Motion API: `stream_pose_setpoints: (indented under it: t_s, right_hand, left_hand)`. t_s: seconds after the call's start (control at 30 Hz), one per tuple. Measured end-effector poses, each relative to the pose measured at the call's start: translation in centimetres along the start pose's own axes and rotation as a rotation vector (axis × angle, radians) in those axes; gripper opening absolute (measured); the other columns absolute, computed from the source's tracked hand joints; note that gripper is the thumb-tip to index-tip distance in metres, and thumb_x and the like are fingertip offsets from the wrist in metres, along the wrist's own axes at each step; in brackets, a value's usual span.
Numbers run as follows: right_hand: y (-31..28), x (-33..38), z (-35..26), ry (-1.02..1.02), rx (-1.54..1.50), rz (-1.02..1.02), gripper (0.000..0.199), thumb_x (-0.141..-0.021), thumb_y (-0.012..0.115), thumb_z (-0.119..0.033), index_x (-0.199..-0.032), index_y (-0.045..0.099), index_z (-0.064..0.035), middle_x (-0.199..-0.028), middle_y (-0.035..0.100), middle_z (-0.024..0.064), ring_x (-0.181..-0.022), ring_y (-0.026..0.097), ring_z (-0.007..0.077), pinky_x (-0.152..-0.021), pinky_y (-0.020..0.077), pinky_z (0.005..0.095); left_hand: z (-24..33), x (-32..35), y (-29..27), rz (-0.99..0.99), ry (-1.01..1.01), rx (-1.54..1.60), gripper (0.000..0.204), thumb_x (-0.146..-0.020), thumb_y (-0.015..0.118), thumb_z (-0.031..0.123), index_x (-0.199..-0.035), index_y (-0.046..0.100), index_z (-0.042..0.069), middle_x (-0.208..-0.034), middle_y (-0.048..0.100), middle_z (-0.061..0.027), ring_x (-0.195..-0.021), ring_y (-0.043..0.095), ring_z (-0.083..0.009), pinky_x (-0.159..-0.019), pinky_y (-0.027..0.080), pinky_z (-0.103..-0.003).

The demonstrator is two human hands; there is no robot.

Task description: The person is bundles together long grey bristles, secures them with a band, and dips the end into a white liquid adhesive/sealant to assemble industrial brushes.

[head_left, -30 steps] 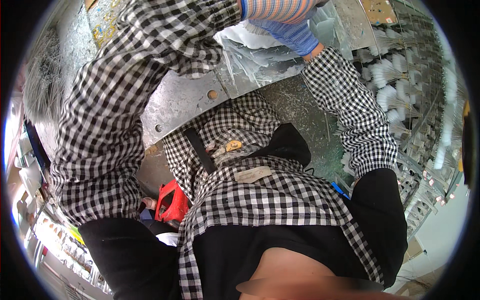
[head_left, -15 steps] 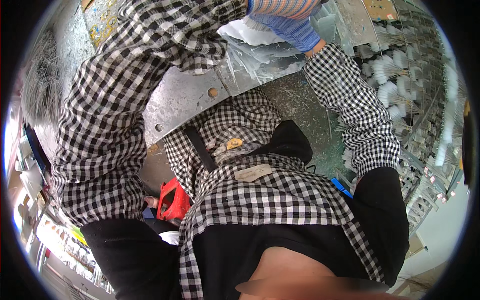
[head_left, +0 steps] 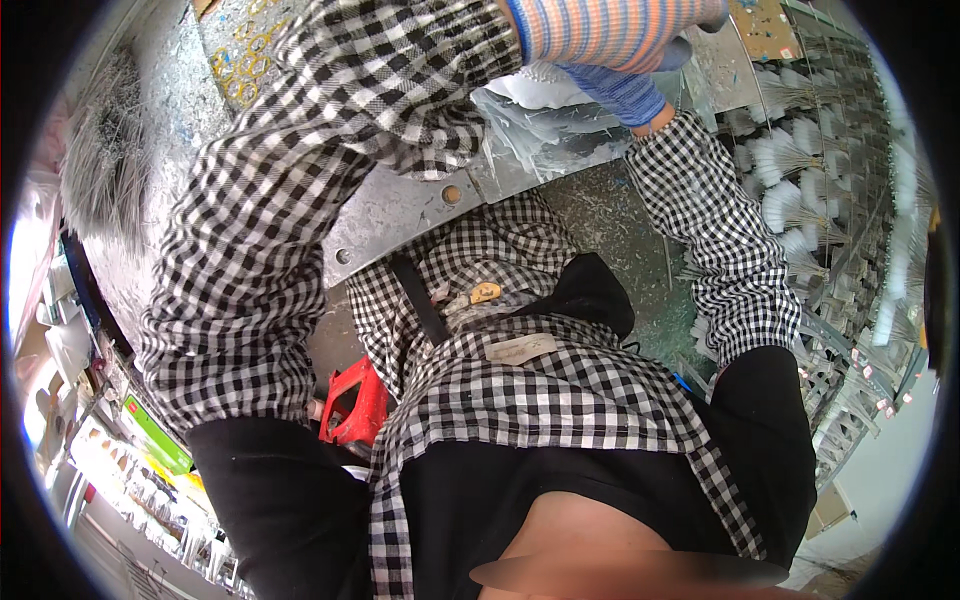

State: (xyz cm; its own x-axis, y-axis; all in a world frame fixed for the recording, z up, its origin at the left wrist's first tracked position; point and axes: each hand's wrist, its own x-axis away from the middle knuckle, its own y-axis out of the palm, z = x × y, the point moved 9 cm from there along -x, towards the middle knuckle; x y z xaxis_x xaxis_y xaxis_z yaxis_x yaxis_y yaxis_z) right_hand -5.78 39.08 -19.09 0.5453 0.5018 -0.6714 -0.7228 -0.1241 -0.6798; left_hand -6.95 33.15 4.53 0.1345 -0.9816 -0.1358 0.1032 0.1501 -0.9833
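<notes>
Both my arms, in black-and-white checked sleeves, reach to the top of the picture. My left hand wears a glove with an orange-and-blue striped cuff, and its fingers are cut off by the top edge. My right hand, in a blue glove, lies just under that cuff and is partly hidden by it. Both hands are at a white bundle that rests on crinkled clear plastic. Whether either hand grips it is hidden.
A grey metal plate with round holes runs under the plastic, in front of my chest. A red object sits low by my left side. Racks of white tufted pieces fill the right. Cluttered shelves stand at the left.
My left forearm has swung up and to the right, so its striped cuff now covers more of the white bundle and the blue-gloved right hand.
</notes>
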Motion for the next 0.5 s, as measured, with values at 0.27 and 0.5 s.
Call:
stream_pose_setpoints:
  t_s: [0.27,0.5]
  right_hand:
    - [-7.8,1.2,6.4,0.372,-0.645,-0.115,0.076,-0.097,0.058,-0.035,-0.156,0.017,-0.0106,-0.155,0.031,0.0098,-0.142,0.035,0.0211,-0.119,0.0304,0.035]
    - [-4.6,-11.2,-9.5,0.56,-1.17,-0.448,0.087,-0.089,0.071,-0.031,-0.153,0.019,-0.0037,-0.145,0.045,0.0125,-0.136,0.043,0.0196,-0.116,0.0362,0.034]
  left_hand:
    - [-2.9,9.0,-1.8,0.939,-0.092,0.584,0.079,-0.066,0.086,0.043,-0.129,0.053,0.009,-0.12,0.063,-0.0118,-0.106,0.062,-0.0322,-0.094,0.052,-0.043]
    - [-0.5,16.4,0.6,0.822,-0.448,0.34,0.045,-0.061,0.084,0.025,-0.101,0.068,0.013,-0.11,0.069,-0.0058,-0.111,0.062,-0.0308,-0.099,0.045,-0.045]
